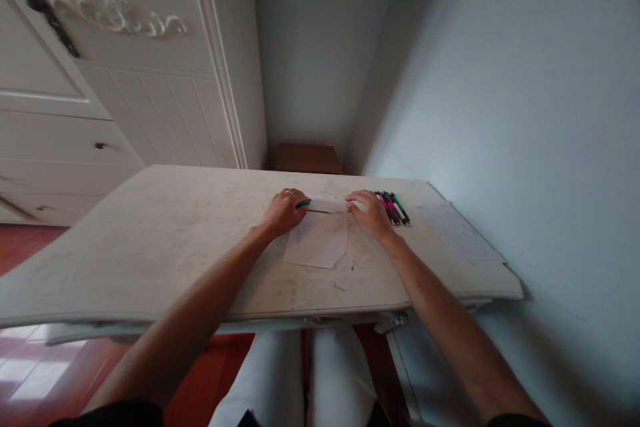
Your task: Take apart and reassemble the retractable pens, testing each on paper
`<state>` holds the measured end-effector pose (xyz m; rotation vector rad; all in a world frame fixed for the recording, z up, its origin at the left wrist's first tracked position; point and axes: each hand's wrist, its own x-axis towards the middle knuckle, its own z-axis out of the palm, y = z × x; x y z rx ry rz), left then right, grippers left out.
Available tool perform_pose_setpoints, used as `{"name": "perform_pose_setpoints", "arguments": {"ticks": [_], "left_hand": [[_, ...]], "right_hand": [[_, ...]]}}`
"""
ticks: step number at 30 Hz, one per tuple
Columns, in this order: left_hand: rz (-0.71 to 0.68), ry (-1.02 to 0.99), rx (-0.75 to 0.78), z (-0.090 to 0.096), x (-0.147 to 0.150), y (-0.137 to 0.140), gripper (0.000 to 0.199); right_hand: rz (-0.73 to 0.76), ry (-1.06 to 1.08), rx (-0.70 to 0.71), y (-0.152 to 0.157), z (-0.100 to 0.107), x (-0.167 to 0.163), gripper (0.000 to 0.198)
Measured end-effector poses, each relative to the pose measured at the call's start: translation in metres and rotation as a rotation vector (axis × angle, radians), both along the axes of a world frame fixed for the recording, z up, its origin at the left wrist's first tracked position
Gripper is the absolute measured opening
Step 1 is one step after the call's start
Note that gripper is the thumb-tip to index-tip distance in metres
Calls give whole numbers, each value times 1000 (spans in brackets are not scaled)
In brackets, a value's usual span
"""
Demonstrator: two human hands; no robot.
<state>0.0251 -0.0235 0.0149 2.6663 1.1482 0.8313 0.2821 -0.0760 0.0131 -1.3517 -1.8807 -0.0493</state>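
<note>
A sheet of white paper [317, 243] lies on the tabletop between my two hands. My left hand [285, 212], at the paper's upper left, is closed round a short green pen part [303, 203] with a dark tip. A thin dark pen refill [319, 211] rests across the upper part of the sheet. At the upper right of the paper, my right hand [369, 210] has its thumb and fingertips drawn together; whatever is between them is too small to make out. Just right of that hand, several pens [394, 209] in pink, black, white and green lie side by side.
The white table [190, 233] has a worn top and carved front edge. A written sheet [457, 230] lies at its right side, by the pale wall [525, 147]. A white cabinet [175, 107] stands behind at left, and a brown wooden box-like piece [309, 157] beyond the far edge.
</note>
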Motion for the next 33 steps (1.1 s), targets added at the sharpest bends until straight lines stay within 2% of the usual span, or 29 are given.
{"name": "perform_pose_setpoints", "arguments": {"ticks": [10,18,26,33], "left_hand": [[122,5,-58,3,-3,1,37],[118,26,-74,2,-4,1,36],[101,36,-71,3,-4,0,27],[39,-8,-50,0,-6,5,23]], "right_hand": [[-70,167,-54,7,-9,8,23],[-44,121,-106,7,-12,7,20],[-22,98,-129,7,-12,6,21],[74,-28,-96,6,-12,4,15]]}}
